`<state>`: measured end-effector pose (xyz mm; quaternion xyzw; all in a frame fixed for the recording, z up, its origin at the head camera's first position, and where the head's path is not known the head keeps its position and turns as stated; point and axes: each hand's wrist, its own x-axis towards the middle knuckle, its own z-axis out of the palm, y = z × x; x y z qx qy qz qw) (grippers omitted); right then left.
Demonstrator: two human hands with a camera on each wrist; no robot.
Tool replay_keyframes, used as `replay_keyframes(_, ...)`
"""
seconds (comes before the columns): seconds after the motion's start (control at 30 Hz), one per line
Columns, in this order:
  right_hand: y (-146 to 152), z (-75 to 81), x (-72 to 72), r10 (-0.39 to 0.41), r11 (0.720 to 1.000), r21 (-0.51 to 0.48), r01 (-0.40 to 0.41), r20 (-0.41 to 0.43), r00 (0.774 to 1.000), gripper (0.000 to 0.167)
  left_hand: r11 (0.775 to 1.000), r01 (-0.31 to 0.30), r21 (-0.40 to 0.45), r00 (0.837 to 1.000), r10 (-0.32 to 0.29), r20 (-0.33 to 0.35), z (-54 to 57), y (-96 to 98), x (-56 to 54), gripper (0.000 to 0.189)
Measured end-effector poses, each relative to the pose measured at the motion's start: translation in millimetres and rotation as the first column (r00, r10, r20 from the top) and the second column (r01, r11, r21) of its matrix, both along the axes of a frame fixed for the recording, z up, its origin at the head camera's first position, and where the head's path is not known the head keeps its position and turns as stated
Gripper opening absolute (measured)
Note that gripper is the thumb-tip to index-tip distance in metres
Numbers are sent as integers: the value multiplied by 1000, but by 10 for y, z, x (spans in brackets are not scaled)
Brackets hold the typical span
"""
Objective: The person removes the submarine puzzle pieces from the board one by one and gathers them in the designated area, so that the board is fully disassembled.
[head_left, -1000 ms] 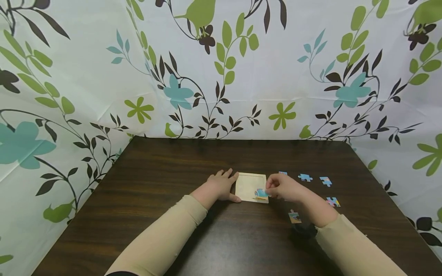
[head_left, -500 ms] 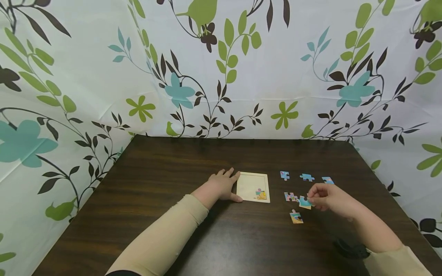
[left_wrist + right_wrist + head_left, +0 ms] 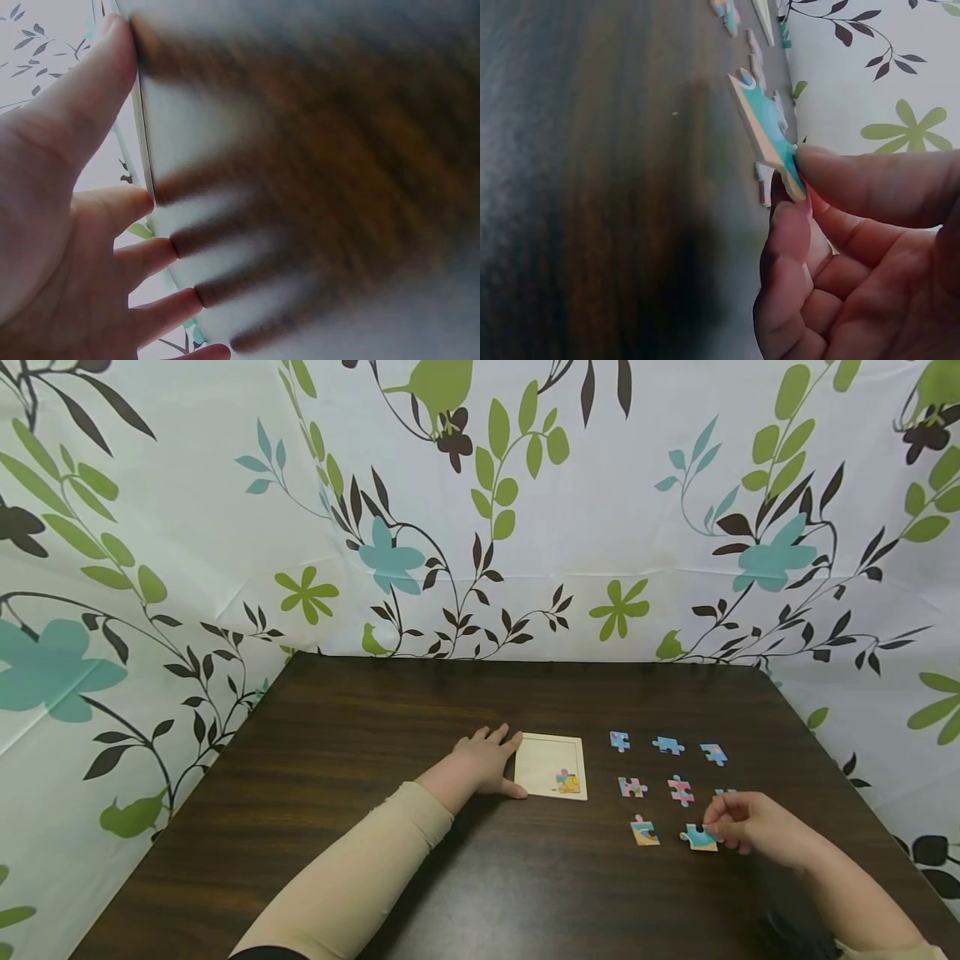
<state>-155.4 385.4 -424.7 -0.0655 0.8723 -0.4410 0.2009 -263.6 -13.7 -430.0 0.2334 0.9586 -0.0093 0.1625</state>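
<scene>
A square wooden puzzle tray (image 3: 538,762) lies on the dark table, with a small yellow and pink piece (image 3: 567,782) in its lower right corner. My left hand (image 3: 482,765) rests spread at the tray's left side, thumb and fingertips against its edge. Thumb and fingers of my right hand (image 3: 753,827) pinch a teal and sand-coloured puzzle piece (image 3: 699,838) by its right end. In the right wrist view that puzzle piece (image 3: 761,116) is seen nearly edge-on, tilted, close over the table.
Several loose puzzle pieces are spread in rough rows right of the tray, among them a blue piece (image 3: 667,745), a pink piece (image 3: 681,790) and a sand-coloured piece (image 3: 644,831). Another piece (image 3: 725,792) is partly hidden behind my right hand. A patterned cloth (image 3: 465,510) hangs behind the table.
My right hand has carried the teal puzzle piece from over the tray's lower right corner rightward, then nearer to me, beside the front row of pieces. My left hand has stayed at the tray.
</scene>
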Motion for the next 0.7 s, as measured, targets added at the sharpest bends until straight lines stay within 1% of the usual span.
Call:
replay_keyframes(0.13,3,-39,11,-7,1000,21,7,5,1000,12,1000,-2,8,1000,2,3,6,2,6,103)
replay_keyframes(0.33,-16,-69,24,-27,998,52,27,-4,1000,10,1000,2,-2,1000,-2,2,1,-2,4,103)
replay_keyframes(0.53,-48,-68,46,-52,997,62,54,-26,998,10,1000,1,-2,1000,-1,2,20,-5,16,104)
replay_keyframes(0.7,-57,-54,50,-64,995,76,66,-26,998,8,1000,0,6,1000,0,2,29,-3,26,104)
